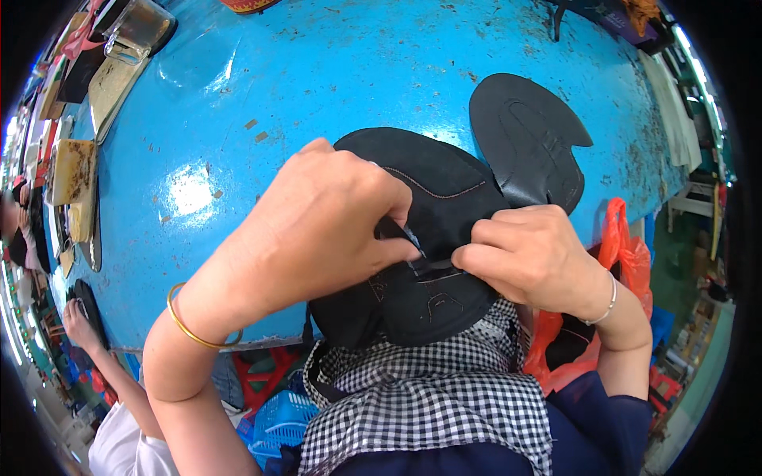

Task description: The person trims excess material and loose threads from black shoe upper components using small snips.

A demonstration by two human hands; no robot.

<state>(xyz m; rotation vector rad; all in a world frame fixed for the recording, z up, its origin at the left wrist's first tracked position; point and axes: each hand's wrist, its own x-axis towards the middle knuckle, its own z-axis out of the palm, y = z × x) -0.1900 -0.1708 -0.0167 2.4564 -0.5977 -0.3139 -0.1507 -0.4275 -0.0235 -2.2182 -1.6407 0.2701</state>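
A black, suede-like stitched piece (436, 170) with brown seam lines lies over the near edge of the blue table and against my lap. Near its middle, a slit-like opening shows a paler inside. My left hand (329, 218) is closed, thumb and fingers pinching the piece at the left of this opening. On the opening's other side, my right hand (524, 254) grips the black material between thumb and curled fingers. Just what lies between the fingertips is partly hidden. Beyond my right hand, a flat black piece (524, 131) with a curved outline and a notch rests on the table.
The blue table (302, 71) carries small scraps. A glass mug (139, 32) and a stained yellowish block (73, 173) sit along its left side. A red plastic bag (631, 258) hangs at the right. Another person's hand (79, 324) is at lower left, beside a blue basket (282, 424).
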